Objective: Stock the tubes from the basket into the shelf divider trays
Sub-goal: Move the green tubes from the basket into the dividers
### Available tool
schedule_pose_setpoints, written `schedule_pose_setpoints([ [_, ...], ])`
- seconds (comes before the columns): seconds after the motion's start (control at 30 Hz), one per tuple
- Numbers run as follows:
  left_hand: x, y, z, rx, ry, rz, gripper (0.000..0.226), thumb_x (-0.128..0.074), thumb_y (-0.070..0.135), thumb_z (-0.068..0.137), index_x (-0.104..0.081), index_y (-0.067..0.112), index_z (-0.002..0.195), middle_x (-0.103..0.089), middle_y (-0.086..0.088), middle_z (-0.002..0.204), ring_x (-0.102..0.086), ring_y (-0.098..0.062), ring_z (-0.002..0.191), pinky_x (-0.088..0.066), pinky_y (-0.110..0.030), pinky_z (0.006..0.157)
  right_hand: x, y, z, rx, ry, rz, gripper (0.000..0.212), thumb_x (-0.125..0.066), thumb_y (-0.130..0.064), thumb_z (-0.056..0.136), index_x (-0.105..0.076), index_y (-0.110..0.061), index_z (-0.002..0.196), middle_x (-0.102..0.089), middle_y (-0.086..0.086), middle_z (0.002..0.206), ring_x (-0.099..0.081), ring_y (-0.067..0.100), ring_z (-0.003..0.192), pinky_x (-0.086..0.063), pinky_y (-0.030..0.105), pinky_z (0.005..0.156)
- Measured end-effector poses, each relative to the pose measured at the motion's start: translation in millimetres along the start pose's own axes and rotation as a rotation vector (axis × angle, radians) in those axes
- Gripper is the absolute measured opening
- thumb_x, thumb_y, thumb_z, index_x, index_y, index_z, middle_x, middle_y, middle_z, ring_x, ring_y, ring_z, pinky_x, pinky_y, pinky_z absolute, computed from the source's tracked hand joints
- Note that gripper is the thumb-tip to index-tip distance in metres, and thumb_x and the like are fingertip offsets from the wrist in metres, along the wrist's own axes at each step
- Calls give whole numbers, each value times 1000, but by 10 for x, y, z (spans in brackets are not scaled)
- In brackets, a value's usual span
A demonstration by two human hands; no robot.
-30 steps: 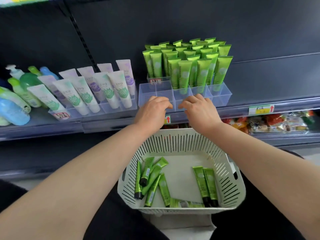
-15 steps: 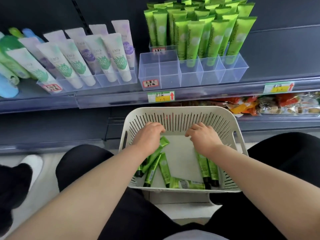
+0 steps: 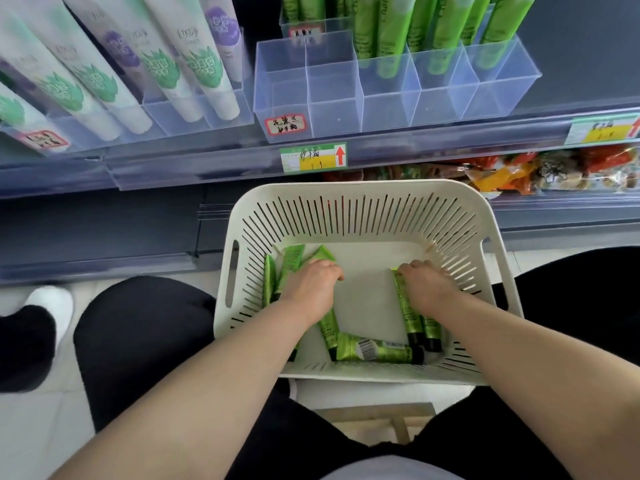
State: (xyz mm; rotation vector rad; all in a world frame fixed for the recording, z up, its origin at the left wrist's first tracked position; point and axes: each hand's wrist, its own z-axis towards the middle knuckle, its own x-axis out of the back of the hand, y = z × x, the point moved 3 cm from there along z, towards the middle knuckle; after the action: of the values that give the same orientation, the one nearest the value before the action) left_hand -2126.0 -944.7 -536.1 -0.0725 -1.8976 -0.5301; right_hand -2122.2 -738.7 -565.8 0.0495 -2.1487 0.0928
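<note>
A white slotted basket [image 3: 363,192] sits on my lap below the shelf, with several green tubes lying in it. My left hand [image 3: 311,289] rests on the left cluster of tubes [image 3: 289,261], fingers curled over them. My right hand [image 3: 427,287] presses on a pair of green tubes [image 3: 412,320] at the right. One more tube [image 3: 377,351] lies crosswise at the basket's near edge. Above, the clear divider tray [image 3: 332,105] has bare front compartments, with upright green tubes [image 3: 391,32] behind.
White tubes with green and purple labels [image 3: 194,67] fill the trays to the left. Price tags [image 3: 313,157] line the shelf edge. Snack packets [image 3: 540,171] lie on the lower shelf at right. A wooden stool [image 3: 381,417] is under the basket.
Both hands came down from the shelf tray into the basket and now lie on the tubes. The view tilted downward and closer.
</note>
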Motion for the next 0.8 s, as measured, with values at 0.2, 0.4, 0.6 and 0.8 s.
schedule_pose_setpoints([
  [0.2,-71,4,21,0,-25,4,45,-49,-5,91,-59,21,127,-54,5,135,-43,-15,124,-38,-30,95,-87,-13,137,-15,-64,39,54,-49,-14,85,-38,-16,138,-44,8,137,-45,26,123,-40,46,100],
  [0.4,-104,-15,36,-5,-12,-32,43,-50,-4,92,-60,21,126,-53,5,136,-42,-14,125,-36,-28,100,-44,30,284,-68,-47,-54,52,-49,-15,87,-42,-15,138,-39,10,140,-30,32,134,-29,50,109],
  [0.6,-187,-5,57,-18,-91,-44,43,-50,-4,92,-60,19,127,-56,0,132,-45,-19,125,-39,-32,104,132,-93,299,-32,-7,192,29,-56,-21,91,-58,-22,120,-49,6,124,-42,27,118,-38,41,100],
  [0.8,-339,64,61,21,-434,-41,38,-53,7,93,-60,22,127,-60,-5,130,-56,-24,118,-47,-32,94,260,-315,55,108,-70,370,22,-57,-19,94,-59,-21,116,-59,3,106,-53,18,88,-40,27,69],
])
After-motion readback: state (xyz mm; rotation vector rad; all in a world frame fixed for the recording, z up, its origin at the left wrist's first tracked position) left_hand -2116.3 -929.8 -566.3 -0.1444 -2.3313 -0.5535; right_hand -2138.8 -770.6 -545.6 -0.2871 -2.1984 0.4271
